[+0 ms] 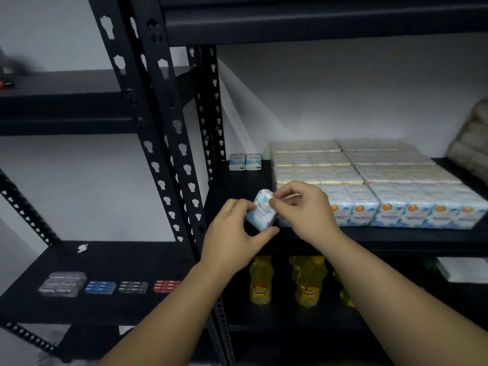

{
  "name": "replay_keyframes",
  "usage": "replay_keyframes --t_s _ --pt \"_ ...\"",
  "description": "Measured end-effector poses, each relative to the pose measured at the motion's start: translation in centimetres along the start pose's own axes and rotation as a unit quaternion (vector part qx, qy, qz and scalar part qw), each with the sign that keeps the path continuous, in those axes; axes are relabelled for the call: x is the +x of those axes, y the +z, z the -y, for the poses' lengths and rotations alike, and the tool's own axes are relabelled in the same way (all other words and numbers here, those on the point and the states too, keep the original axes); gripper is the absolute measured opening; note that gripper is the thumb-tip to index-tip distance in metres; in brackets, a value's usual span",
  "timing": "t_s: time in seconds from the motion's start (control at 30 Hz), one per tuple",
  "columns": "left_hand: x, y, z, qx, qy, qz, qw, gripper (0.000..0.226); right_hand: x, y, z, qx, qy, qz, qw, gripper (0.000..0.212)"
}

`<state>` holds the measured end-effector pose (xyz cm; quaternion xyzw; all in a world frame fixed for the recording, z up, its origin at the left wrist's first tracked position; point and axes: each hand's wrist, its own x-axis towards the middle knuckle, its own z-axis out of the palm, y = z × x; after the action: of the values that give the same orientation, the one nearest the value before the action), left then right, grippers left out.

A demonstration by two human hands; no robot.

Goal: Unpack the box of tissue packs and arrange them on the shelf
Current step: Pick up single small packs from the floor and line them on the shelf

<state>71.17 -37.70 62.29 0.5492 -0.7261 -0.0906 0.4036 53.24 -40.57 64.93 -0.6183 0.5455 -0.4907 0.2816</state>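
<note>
A small white-and-blue tissue pack (260, 213) is held tilted over the front left of the black shelf board (237, 186). My left hand (232, 233) grips its lower left side, thumb under the bottom. My right hand (303, 207) pinches its upper right corner. To the right, several wrapped bundles of tissue packs (383, 186) fill the shelf in tight rows. Two single tissue packs (245, 161) stand upright side by side at the back left corner. No box is in view.
Black metal uprights (169, 143) divide this shelf from the unit on the left. Yellow bottles (306, 281) stand on the shelf below. The lower left shelf carries small coloured packs (100, 286) and a scrap of white wrapper (82, 248). A pale bagged bundle (472, 138) leans at far right.
</note>
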Motion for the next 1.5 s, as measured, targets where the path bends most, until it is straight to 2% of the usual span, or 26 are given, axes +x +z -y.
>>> replay_keyframes --t_s 0.07,0.23,0.4,0.57,0.63,0.77,0.87,0.97,1.07,1.17,1.27,1.37,1.5 --pt "0.5 0.0 0.1 -0.032 -0.003 0.015 0.999 0.055 -0.2 0.0 0.7 0.033 0.019 -0.004 0.999 0.008" --pt "1.4 -0.4 0.3 -0.152 -0.031 0.015 0.988 0.034 -0.8 -0.7 2.1 0.091 0.013 0.008 0.996 0.004" --pt "2.2 -0.7 0.0 -0.287 -0.084 0.052 0.953 0.016 -0.5 -1.1 1.5 0.100 0.019 0.054 0.993 0.025" --pt "2.2 -1.1 -0.1 -0.298 -0.078 0.090 0.947 0.002 0.2 -0.7 1.5 0.117 0.013 0.071 0.991 0.034" --pt "2.2 -1.4 0.1 -0.273 -0.078 0.090 0.955 0.007 0.5 -0.6 1.6 0.109 0.014 0.074 0.991 0.033" --pt "2.6 -1.8 1.3 -0.237 -0.079 0.085 0.965 0.011 1.7 -0.3 1.3 0.049 -0.002 0.073 0.996 0.015" --pt "2.2 -2.3 1.8 -0.228 -0.089 0.076 0.967 0.030 2.8 -0.3 1.2 -0.050 -0.041 0.079 0.995 0.011" --pt "1.4 -2.9 2.6 -0.123 -0.058 0.052 0.989 0.045 3.3 -0.2 1.3 -0.135 -0.072 0.101 0.983 0.009" --pt "0.7 -3.2 3.3 0.007 -0.012 0.094 0.995 0.042 3.7 0.4 1.0 -0.220 -0.093 0.122 0.964 0.010" --pt "0.1 -3.0 3.6 0.075 0.007 0.138 0.988 0.044 3.8 1.2 0.3 -0.297 -0.100 0.115 0.943 0.012" --pt "0.0 -2.7 3.7 0.107 0.011 0.144 0.984 0.041 3.7 1.8 0.0 -0.343 -0.102 0.094 0.929 0.013" --pt "0.0 -2.2 4.1 0.115 0.015 0.132 0.984 0.036 3.5 2.2 -0.2 -0.392 -0.118 0.091 0.908 0.024" --pt "-0.1 -1.6 4.5 0.104 0.016 0.121 0.987 0.034 3.1 2.0 -0.7 -0.396 -0.159 0.083 0.901 0.036"
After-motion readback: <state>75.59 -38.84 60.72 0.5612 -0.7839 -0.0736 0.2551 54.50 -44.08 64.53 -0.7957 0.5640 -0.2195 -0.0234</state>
